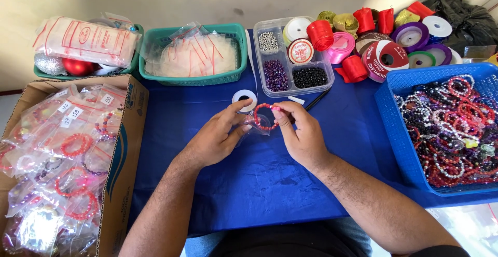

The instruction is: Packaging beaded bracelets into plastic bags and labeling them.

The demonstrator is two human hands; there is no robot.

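A red beaded bracelet [263, 116] is held up over the blue tablecloth [259, 179] between both hands. My left hand [215, 137] pinches a small clear plastic bag [254, 128] just under the bracelet's left side. The fingertips of my right hand [301, 132] grip the bracelet's right side. A small white tape roll [244, 100] lies just behind my left fingers.
At the left a cardboard box [124, 153] holds several bagged bracelets. A blue basket [402, 132] of loose bracelets stands at the right. Behind are a clear bead tray [290, 88], a black pen [317, 100], ribbon spools [384, 54] and two green baskets [238, 70] of plastic bags.
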